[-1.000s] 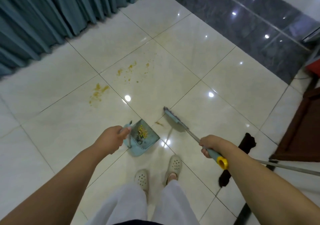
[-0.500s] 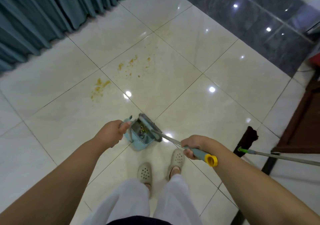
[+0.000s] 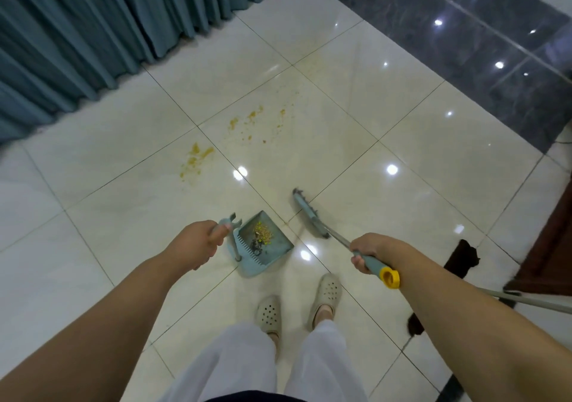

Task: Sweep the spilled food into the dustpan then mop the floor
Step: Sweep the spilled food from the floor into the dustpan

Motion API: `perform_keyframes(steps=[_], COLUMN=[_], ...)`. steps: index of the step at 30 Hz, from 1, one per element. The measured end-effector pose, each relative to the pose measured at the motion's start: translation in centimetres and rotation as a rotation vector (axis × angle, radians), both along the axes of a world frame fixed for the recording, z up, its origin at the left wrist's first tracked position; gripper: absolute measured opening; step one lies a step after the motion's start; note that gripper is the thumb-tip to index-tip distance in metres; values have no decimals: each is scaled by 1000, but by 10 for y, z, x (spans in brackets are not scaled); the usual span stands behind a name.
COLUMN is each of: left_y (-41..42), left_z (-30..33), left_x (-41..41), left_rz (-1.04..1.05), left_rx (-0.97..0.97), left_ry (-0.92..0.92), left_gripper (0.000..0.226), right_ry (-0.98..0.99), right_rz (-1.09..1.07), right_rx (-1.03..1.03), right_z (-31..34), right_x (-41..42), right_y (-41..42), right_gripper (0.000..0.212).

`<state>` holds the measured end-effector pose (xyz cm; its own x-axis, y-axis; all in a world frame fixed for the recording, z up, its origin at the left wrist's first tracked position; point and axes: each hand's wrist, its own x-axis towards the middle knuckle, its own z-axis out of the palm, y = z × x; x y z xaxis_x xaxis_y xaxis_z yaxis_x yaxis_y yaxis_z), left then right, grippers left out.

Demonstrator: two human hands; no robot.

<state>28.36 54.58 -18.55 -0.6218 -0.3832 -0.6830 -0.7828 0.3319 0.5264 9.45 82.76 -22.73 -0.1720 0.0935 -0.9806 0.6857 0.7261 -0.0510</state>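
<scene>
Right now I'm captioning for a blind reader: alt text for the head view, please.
A person's left hand holds a blue dustpan containing crumbs while the right hand holds a broom beside it; yellow spilled food remains on the cream tile floor.

The dustpan (image 3: 261,245) is pale blue, holding yellow crumbs (image 3: 262,234). The broom (image 3: 309,214) is blue-grey with a yellow end cap (image 3: 390,276). Cream glossy floor tiles (image 3: 340,141) (thin dark grout lines) meet teal pleated curtains (image 3: 93,30).
</scene>
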Motion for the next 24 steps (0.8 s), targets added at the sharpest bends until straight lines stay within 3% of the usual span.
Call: perform_keyframes(steps=[9, 15, 24], left_y=[-6, -9, 7], left_z=[-4, -2, 12], left_x=[3, 3, -35], left_rz=[-102, -79, -22], left_rx=[-128, -165, -133], left_ry=[-31, -10, 27], left_gripper=[51, 52, 51], right_ry=[-151, -80, 8], right_rz=[52, 22, -116], right_rx=[-101, -99, -46], right_z=[10, 25, 31], right_x=[27, 23, -17], right_y=[-22, -7, 7], right_gripper=[14, 6, 23])
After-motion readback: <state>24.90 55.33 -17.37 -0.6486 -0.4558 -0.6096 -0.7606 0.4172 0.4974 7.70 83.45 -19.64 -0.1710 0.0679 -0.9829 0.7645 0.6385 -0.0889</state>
